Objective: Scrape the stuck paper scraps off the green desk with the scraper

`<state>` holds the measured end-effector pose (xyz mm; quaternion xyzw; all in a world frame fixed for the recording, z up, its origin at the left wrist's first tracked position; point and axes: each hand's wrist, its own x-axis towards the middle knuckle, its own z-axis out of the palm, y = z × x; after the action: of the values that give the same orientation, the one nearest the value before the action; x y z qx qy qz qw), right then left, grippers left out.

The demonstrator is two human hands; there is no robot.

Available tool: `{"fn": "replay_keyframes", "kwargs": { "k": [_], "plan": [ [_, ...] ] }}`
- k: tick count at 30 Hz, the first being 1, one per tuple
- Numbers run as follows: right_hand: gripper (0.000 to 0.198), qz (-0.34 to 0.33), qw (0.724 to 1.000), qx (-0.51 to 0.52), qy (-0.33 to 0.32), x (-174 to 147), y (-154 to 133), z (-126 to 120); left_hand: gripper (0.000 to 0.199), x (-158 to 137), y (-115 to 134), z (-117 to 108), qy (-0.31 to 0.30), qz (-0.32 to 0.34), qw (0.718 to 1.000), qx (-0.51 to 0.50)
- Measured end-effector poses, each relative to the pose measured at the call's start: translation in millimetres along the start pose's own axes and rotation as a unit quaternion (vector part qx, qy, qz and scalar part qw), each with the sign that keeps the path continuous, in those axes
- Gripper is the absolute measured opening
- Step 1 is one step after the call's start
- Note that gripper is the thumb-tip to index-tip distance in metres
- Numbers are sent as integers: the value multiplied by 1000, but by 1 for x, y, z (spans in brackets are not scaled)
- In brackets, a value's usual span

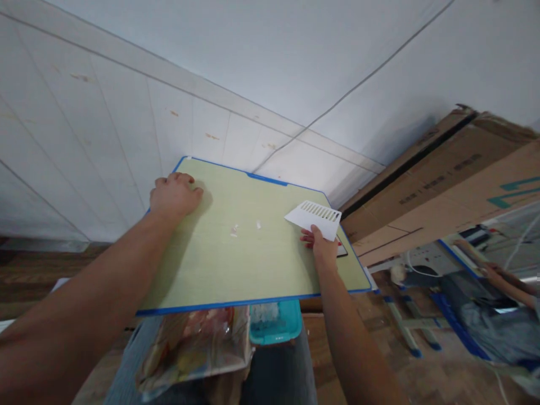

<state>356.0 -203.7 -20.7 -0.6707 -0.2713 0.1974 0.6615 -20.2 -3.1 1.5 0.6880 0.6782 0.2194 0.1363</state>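
A white plastic scraper (314,219) with a row of slots along its far side is held in my right hand (323,247), tilted above the right part of the desk. My thumb lies on top of it and the other fingers are underneath. Partly hidden below that hand is a flat, dark-edged thing (342,248) with some red on it. My left hand (175,194) rests at the left edge of the pale green desktop (236,264), thumb apart, other fingers bent and partly hidden. A few small white scraps (235,229) lie mid-desk.
Large cardboard boxes (439,174) lean at the right against the wall. A grey cable (337,104) runs down the wall behind the desk. Below the front edge are a turquoise basket (276,332) and an open bag (202,354). Another person's arm (508,287) shows far right.
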Motion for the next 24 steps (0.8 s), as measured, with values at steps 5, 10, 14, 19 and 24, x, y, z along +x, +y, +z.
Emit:
{"fn": "replay_keyframes", "kwargs": {
  "k": [5, 10, 14, 19, 24],
  "plan": [
    [32, -6, 999, -45, -5, 22, -28, -33, 77, 2, -13, 7, 8, 13, 1000, 14],
    [12, -44, 983, -181, 5, 92, -90, -41, 76, 7, -27, 14, 15, 8, 999, 40],
    [19, -65, 945, -311, -80, 101, -110, -21, 70, 8, -30, 15, 21, 4, 999, 37],
    [19, -156, 841, -484, -183, 41, -109, 3, 85, 0, -18, 8, 17, 3, 999, 42],
    [37, -265, 748, -527, -305, -11, -120, 11, 82, -8, -3, -1, 13, -13, 999, 47]
  ]
}}
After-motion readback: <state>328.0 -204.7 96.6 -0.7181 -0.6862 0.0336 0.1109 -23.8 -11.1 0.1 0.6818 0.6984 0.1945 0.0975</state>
